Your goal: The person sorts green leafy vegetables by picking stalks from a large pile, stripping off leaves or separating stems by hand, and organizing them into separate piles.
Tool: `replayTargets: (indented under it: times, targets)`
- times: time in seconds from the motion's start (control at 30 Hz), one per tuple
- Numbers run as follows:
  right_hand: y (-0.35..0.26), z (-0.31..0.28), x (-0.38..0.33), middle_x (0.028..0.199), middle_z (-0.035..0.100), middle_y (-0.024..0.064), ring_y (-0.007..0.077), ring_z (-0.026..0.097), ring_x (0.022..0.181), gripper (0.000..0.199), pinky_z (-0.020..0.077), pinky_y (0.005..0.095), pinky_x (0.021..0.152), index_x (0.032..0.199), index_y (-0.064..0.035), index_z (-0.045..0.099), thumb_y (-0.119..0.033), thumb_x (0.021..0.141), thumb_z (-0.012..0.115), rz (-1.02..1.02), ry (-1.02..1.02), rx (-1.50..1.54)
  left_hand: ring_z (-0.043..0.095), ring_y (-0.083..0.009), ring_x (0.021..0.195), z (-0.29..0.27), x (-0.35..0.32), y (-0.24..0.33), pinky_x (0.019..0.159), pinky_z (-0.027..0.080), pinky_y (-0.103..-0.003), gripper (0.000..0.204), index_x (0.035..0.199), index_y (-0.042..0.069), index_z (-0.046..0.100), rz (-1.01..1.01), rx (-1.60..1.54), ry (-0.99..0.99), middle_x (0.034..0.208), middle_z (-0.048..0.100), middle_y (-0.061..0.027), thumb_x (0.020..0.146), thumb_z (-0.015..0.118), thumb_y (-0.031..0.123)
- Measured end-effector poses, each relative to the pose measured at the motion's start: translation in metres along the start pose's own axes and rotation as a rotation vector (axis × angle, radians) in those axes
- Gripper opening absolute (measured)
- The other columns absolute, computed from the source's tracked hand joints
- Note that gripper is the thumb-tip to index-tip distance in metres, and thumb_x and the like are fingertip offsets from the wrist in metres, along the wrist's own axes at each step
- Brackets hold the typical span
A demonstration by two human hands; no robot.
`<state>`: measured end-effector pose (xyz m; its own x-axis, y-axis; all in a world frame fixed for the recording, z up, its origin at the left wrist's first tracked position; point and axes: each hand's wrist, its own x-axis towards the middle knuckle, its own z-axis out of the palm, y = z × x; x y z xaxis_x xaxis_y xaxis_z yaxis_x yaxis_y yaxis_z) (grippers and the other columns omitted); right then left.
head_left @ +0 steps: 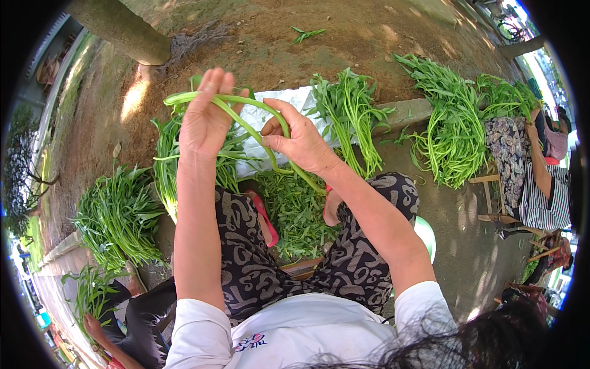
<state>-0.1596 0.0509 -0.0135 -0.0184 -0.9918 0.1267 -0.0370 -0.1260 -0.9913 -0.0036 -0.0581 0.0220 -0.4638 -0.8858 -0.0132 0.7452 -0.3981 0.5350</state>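
Note:
Long green water spinach stems [253, 130] stretch between my two hands, bent over in a loop at the left. My left hand [206, 123] has them between thumb and fingers, its other fingers raised and a little blurred. Curled thumb and fingers of my right hand [301, 140] grip the same stems farther along; their lower ends hang toward my right foot. Below, chopped greens [298, 215] form a heap between my feet. Bundles of leafy stems lie beyond both hands, the left bundle [169, 147] partly hidden by my left forearm, the right bundle [351, 117] on a pale sheet [298, 97].
More greens are piled at the left [117, 218] and right [452, 123]. A person's hand [92, 326] holds greens at lower left. Another person in a striped top [544, 200] sits at far right. A tree trunk [123, 31] stands at upper left, and a stone curb [402, 115] borders the soil.

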Motion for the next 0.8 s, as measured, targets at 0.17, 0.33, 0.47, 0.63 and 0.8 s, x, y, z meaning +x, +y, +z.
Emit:
replayTargets:
  times: [0.17, 0.33, 0.47, 0.63, 0.8]
  targets:
    - [-0.002, -0.009, 0.001, 0.092, 0.062, 0.0075, 0.0125, 0.059, 0.080, 0.048, 0.0485, 0.0272, 0.072, 0.129, -0.0011, 0.044, -0.027, 0.091, 0.058, 0.077, -0.061, 0.234, 0.058, -0.0220, 0.102, -0.002, -0.001, 0.000, 0.102, 0.039, -0.053, 0.035, 0.113, 0.004, 0.049, -0.017, -0.018, -0.117, 0.099, 0.062, -0.0063, 0.081, 0.050, -0.009]
    - [0.001, -0.016, 0.005, 0.092, 0.063, 0.0094, 0.0150, 0.059, 0.079, 0.052, 0.0476, 0.0293, 0.072, 0.116, 0.0017, 0.055, -0.045, 0.096, 0.043, 0.263, -0.065, 0.593, 0.055, -0.0223, 0.105, 0.000, -0.001, -0.001, 0.107, 0.033, -0.054, 0.036, 0.114, 0.001, 0.049, -0.011, -0.078, -0.156, 0.100, 0.060, -0.0075, 0.081, 0.047, -0.012]
    - [0.007, -0.020, 0.008, 0.091, 0.063, 0.0099, 0.0170, 0.059, 0.079, 0.050, 0.0477, 0.0305, 0.071, 0.110, 0.0042, 0.057, -0.041, 0.097, 0.042, 0.276, -0.212, 0.877, 0.058, -0.0237, 0.101, 0.006, -0.003, -0.003, 0.105, 0.036, -0.055, 0.038, 0.114, 0.002, 0.049, -0.028, -0.133, -0.176, 0.099, 0.061, -0.0080, 0.079, 0.049, -0.011]
    - [0.004, -0.019, 0.003, 0.086, 0.063, 0.0093, 0.0177, 0.060, 0.076, 0.045, 0.0478, 0.0312, 0.071, 0.107, 0.0040, 0.058, -0.037, 0.097, 0.044, 0.235, -0.291, 0.985, 0.055, -0.0226, 0.102, 0.007, -0.005, -0.006, 0.108, 0.032, -0.055, 0.042, 0.116, 0.002, 0.049, -0.085, -0.259, -0.260, 0.099, 0.058, -0.0067, 0.077, 0.049, -0.013]
    - [0.002, -0.018, -0.001, 0.079, 0.061, 0.0076, 0.0190, 0.059, 0.074, 0.035, 0.0466, 0.0323, 0.069, 0.101, 0.0008, 0.060, -0.033, 0.094, 0.051, 0.159, -0.332, 1.016, 0.053, -0.0207, 0.099, 0.012, -0.009, -0.007, 0.109, 0.029, -0.054, 0.045, 0.117, 0.002, 0.049, -0.148, -0.348, -0.355, 0.096, 0.053, -0.0047, 0.075, 0.049, -0.014]
